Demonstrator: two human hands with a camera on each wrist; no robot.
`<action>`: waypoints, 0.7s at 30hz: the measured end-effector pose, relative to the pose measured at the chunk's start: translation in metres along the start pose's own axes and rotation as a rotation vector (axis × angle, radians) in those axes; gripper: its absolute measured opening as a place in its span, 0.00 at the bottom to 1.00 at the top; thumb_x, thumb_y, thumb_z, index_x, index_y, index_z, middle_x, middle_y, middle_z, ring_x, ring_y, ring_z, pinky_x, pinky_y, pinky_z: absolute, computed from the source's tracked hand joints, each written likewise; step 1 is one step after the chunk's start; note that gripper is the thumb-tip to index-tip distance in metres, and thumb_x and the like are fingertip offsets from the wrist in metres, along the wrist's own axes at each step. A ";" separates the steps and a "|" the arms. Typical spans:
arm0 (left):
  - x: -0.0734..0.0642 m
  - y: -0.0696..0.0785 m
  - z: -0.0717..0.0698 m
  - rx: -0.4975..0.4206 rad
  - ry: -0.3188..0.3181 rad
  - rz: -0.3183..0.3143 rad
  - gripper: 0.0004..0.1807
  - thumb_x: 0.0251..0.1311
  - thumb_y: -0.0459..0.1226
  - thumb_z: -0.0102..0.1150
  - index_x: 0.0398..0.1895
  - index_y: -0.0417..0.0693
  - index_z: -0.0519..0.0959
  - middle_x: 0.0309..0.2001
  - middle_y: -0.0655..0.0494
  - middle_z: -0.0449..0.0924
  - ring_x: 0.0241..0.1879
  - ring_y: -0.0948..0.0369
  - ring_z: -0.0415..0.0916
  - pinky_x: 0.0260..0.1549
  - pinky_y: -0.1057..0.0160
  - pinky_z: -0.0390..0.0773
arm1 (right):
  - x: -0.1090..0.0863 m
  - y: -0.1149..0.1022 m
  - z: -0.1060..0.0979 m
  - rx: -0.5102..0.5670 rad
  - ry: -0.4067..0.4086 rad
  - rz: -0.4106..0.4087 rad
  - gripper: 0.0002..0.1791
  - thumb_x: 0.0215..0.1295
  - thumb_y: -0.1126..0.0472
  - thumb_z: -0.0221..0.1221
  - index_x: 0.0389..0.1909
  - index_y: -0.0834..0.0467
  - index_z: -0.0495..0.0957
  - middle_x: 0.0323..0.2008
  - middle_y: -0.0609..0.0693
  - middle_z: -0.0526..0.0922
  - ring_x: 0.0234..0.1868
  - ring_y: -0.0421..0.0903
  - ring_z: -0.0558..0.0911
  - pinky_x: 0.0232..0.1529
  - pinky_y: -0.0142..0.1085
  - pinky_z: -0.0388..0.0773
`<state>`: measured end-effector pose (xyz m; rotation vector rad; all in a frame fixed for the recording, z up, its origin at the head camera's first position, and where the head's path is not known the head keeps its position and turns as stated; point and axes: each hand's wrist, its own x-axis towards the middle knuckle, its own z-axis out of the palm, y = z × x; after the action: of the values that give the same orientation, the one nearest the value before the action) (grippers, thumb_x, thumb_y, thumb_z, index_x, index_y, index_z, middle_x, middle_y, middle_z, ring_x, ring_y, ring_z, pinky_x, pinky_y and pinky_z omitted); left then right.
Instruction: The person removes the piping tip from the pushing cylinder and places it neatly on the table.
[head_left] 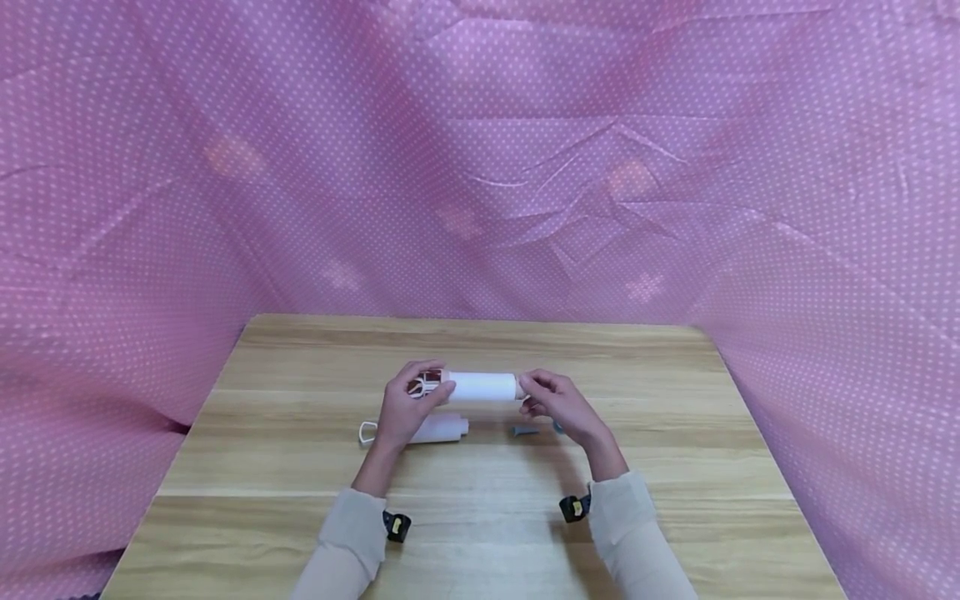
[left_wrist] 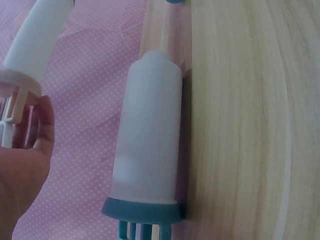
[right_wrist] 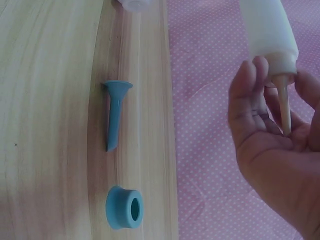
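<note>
A white squeeze bottle is held level above the table between both hands. My left hand grips its pale pink collar, from which an open framework of prongs extends. At the other end, my right hand pinches the bottle's cap; a thin spout points into the palm. A second white bottle, with a teal collar and prongs, lies on the table below my left hand. Below my right hand lie a teal funnel-shaped nozzle and a teal ring cap.
The wood-grain table fills the lower part of the head view. Pink dotted cloth hangs behind it and on both sides. A small black wrist camera sits on each forearm by the sleeve cuffs.
</note>
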<state>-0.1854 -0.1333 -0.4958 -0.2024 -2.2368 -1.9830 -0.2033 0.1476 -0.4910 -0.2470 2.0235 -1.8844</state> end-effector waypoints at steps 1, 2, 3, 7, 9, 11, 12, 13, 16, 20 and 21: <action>0.002 -0.005 0.000 0.006 0.000 -0.014 0.22 0.60 0.34 0.72 0.58 0.39 0.80 0.54 0.37 0.78 0.48 0.53 0.77 0.39 0.64 0.84 | 0.000 -0.001 0.000 -0.007 0.001 -0.021 0.22 0.78 0.56 0.54 0.59 0.72 0.73 0.47 0.62 0.79 0.40 0.50 0.83 0.49 0.48 0.84; 0.002 -0.007 -0.001 0.012 -0.002 -0.026 0.23 0.60 0.36 0.72 0.58 0.40 0.80 0.54 0.38 0.79 0.48 0.53 0.77 0.39 0.64 0.84 | -0.001 -0.001 0.000 -0.017 0.002 -0.041 0.22 0.77 0.58 0.56 0.60 0.72 0.73 0.49 0.64 0.79 0.42 0.52 0.83 0.50 0.51 0.83; 0.002 -0.008 -0.001 0.016 -0.004 -0.038 0.23 0.60 0.37 0.72 0.59 0.42 0.80 0.53 0.39 0.79 0.47 0.54 0.77 0.39 0.65 0.83 | -0.001 -0.002 0.000 -0.021 0.005 -0.060 0.22 0.76 0.59 0.58 0.60 0.71 0.73 0.51 0.66 0.78 0.44 0.56 0.83 0.51 0.54 0.82; 0.004 -0.013 -0.004 0.005 -0.013 -0.063 0.23 0.60 0.42 0.73 0.57 0.45 0.81 0.48 0.44 0.81 0.44 0.54 0.78 0.38 0.65 0.82 | -0.001 -0.003 0.000 -0.036 0.014 -0.100 0.21 0.72 0.63 0.61 0.61 0.70 0.73 0.55 0.68 0.76 0.49 0.64 0.82 0.51 0.55 0.82; 0.005 -0.013 -0.005 0.004 -0.010 -0.061 0.22 0.60 0.42 0.73 0.55 0.45 0.81 0.47 0.45 0.82 0.43 0.54 0.78 0.38 0.65 0.82 | -0.001 -0.002 -0.001 -0.036 0.020 -0.101 0.21 0.72 0.63 0.62 0.61 0.69 0.74 0.55 0.67 0.76 0.49 0.63 0.82 0.51 0.53 0.83; 0.006 -0.013 -0.007 0.002 0.001 -0.058 0.21 0.59 0.42 0.73 0.54 0.45 0.82 0.46 0.46 0.82 0.42 0.54 0.78 0.38 0.64 0.81 | -0.001 -0.001 -0.001 -0.036 0.032 -0.097 0.20 0.72 0.63 0.62 0.60 0.68 0.75 0.54 0.65 0.77 0.48 0.60 0.83 0.50 0.50 0.83; 0.006 -0.013 -0.009 0.005 0.008 -0.057 0.21 0.59 0.41 0.73 0.53 0.44 0.82 0.45 0.46 0.83 0.42 0.55 0.78 0.39 0.65 0.80 | -0.001 -0.001 -0.002 -0.033 0.038 -0.097 0.20 0.72 0.63 0.62 0.60 0.68 0.75 0.53 0.64 0.78 0.48 0.61 0.83 0.49 0.50 0.84; 0.008 -0.014 -0.010 0.012 0.017 -0.056 0.21 0.59 0.42 0.73 0.53 0.44 0.82 0.45 0.47 0.83 0.43 0.55 0.78 0.39 0.65 0.80 | -0.001 0.000 -0.002 -0.032 0.043 -0.098 0.20 0.72 0.63 0.62 0.60 0.68 0.75 0.52 0.63 0.78 0.48 0.61 0.83 0.49 0.50 0.84; 0.012 -0.015 -0.017 0.031 0.032 -0.054 0.20 0.59 0.41 0.73 0.53 0.44 0.82 0.45 0.47 0.83 0.43 0.56 0.77 0.40 0.65 0.79 | -0.001 0.001 -0.004 -0.032 0.051 -0.098 0.21 0.72 0.63 0.61 0.60 0.71 0.73 0.50 0.62 0.79 0.48 0.63 0.82 0.49 0.50 0.84; 0.020 -0.022 -0.027 0.068 0.035 -0.057 0.21 0.60 0.44 0.73 0.53 0.45 0.82 0.45 0.48 0.83 0.44 0.56 0.77 0.40 0.65 0.79 | -0.002 0.001 -0.006 -0.040 0.043 -0.093 0.23 0.73 0.62 0.60 0.62 0.73 0.71 0.49 0.61 0.79 0.48 0.64 0.83 0.48 0.47 0.84; 0.022 -0.024 -0.030 0.076 0.038 -0.064 0.21 0.59 0.44 0.73 0.53 0.45 0.82 0.45 0.48 0.83 0.44 0.56 0.77 0.41 0.65 0.79 | -0.002 0.002 -0.006 -0.040 0.041 -0.090 0.24 0.73 0.62 0.60 0.62 0.73 0.71 0.49 0.61 0.79 0.47 0.63 0.83 0.48 0.46 0.84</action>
<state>-0.2115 -0.1658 -0.5111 -0.0851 -2.3172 -1.9114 -0.2037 0.1542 -0.4921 -0.3174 2.1118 -1.9182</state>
